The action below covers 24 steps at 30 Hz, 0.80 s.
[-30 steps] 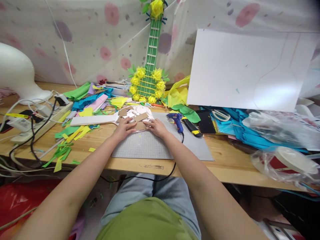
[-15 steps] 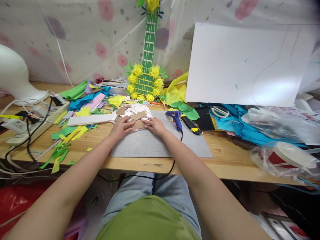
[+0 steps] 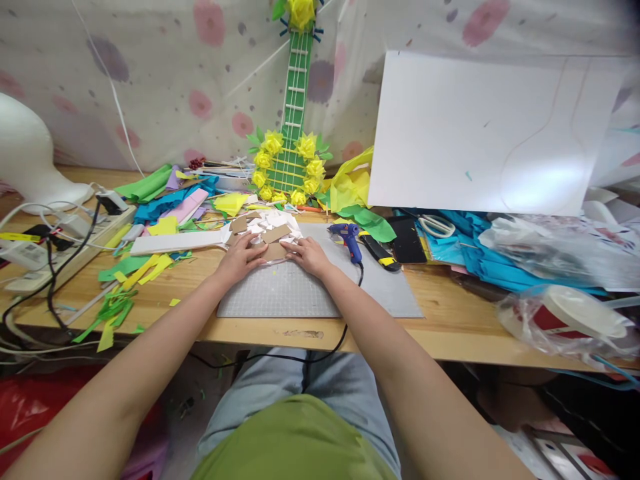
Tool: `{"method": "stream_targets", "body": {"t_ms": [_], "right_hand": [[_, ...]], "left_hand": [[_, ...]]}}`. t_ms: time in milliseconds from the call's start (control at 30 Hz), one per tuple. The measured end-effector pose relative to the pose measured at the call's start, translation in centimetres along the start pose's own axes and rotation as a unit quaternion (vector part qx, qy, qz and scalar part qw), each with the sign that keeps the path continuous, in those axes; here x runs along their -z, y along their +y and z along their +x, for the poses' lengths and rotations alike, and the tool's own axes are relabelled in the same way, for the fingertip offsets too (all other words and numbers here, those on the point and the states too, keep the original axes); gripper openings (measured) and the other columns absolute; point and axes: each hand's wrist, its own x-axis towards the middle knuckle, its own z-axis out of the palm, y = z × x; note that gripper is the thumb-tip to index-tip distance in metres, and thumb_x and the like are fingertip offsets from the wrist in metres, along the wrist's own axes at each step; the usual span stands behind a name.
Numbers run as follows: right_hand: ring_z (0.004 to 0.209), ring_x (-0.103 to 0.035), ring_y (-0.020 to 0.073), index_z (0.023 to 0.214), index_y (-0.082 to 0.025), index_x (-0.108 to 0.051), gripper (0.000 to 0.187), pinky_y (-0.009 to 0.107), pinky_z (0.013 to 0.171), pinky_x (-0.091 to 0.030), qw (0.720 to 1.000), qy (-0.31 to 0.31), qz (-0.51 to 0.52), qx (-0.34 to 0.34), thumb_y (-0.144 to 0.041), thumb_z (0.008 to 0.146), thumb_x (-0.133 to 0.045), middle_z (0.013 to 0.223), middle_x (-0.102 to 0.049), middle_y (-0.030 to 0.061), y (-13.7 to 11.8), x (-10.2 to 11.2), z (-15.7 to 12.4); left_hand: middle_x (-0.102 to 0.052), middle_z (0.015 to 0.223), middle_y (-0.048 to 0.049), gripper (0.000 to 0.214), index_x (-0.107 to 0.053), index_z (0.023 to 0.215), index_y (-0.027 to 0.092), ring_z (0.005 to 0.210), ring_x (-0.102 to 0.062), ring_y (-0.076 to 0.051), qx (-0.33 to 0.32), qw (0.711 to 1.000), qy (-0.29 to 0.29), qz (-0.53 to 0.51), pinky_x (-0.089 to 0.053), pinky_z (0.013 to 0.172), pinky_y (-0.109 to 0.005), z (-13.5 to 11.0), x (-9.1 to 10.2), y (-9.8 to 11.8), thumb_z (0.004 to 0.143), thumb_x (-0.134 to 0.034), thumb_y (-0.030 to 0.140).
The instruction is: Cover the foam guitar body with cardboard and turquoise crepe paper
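My left hand (image 3: 239, 257) and my right hand (image 3: 307, 255) rest side by side at the far edge of a grey cutting mat (image 3: 300, 293). Both press on a pile of brown cardboard and white paper scraps (image 3: 267, 230). The fingers of each hand curl over a brown cardboard piece (image 3: 276, 251) lying between them. A blue hot glue gun (image 3: 349, 237) lies on the mat just right of my right hand, its black cord running off the table's front edge.
A green paper guitar with yellow flowers (image 3: 290, 143) leans on the back wall. A large white board (image 3: 480, 133) stands at right. Coloured paper scraps (image 3: 150, 200), a power strip (image 3: 60, 253), a utility knife (image 3: 380, 252), scissors (image 3: 440, 227) and plastic bags (image 3: 565, 313) crowd the wooden table (image 3: 450, 320).
The hands stay on the scrap pile with almost no shift. The view has drifted slightly, so everything sits a little further left in the picture.
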Motion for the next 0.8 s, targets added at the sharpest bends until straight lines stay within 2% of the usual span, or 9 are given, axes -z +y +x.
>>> {"method": "stream_targets", "body": {"t_ms": [167,333,433,500,633,800], "right_hand": [[0.093,-0.044,0.0206,0.132,-0.035,-0.046,0.043,0.031,0.08,-0.034,1.0,0.002,0.0,0.001,-0.045,0.09,-0.043,0.102,-0.058,0.0069,0.0,-0.1,0.1],[0.093,-0.044,0.0207,0.132,-0.036,-0.046,0.043,0.031,0.08,-0.034,1.0,0.0,-0.004,-0.002,-0.045,0.09,-0.043,0.101,-0.058,0.0065,0.0,-0.2,0.1],[0.093,-0.044,0.0204,0.132,-0.036,-0.046,0.043,0.031,0.08,-0.034,1.0,0.004,-0.004,-0.001,-0.045,0.09,-0.043,0.101,-0.058,0.0067,0.1,-0.2,0.0],[0.093,-0.044,0.0204,0.132,-0.035,-0.047,0.043,0.03,0.08,-0.034,1.0,0.006,-0.003,0.001,-0.045,0.09,-0.043,0.101,-0.058,0.0069,0.1,-0.1,0.0],[0.093,-0.044,0.0206,0.132,-0.035,-0.046,0.043,0.031,0.081,-0.034,1.0,0.006,0.003,0.004,-0.045,0.09,-0.043,0.102,-0.058,0.007,0.0,0.0,-0.1],[0.094,-0.044,0.0205,0.132,-0.035,-0.047,0.043,0.031,0.082,-0.035,1.0,0.002,0.001,0.003,-0.044,0.09,-0.043,0.103,-0.058,0.0074,0.0,0.0,0.0]], "left_hand": [[-0.044,0.13,-0.0095,0.035,-0.067,0.108,0.026,0.122,-0.04,-0.026,0.009,1.0,0.015,0.01,-0.032,0.105,-0.046,0.1,0.2,0.3,0.079,-0.059,0.043],[-0.04,0.134,-0.0089,0.036,-0.066,0.11,0.025,0.127,-0.035,-0.027,0.007,1.0,0.005,-0.005,-0.028,0.107,-0.047,-0.1,0.1,0.1,0.081,-0.055,0.045],[-0.037,0.137,-0.0074,0.038,-0.064,0.114,0.027,0.129,-0.03,-0.026,-0.002,0.999,-0.035,-0.012,-0.026,0.108,-0.047,0.1,0.6,-0.6,0.087,-0.044,0.044],[-0.037,0.138,-0.0062,0.038,-0.062,0.116,0.029,0.13,-0.029,-0.027,-0.013,0.996,-0.082,-0.013,-0.024,0.109,-0.048,0.5,1.2,-1.2,0.088,-0.041,0.044],[-0.038,0.138,-0.0042,0.039,-0.061,0.117,0.034,0.13,-0.03,-0.029,-0.022,0.984,-0.178,-0.012,-0.022,0.109,-0.049,1.7,2.5,-2.3,0.083,-0.048,0.048],[-0.036,0.14,-0.007,0.051,-0.059,0.121,0.033,0.131,-0.029,-0.031,-0.043,0.978,-0.205,-0.011,-0.023,0.109,-0.048,2.1,3.3,-2.2,0.075,-0.058,0.055]]}}
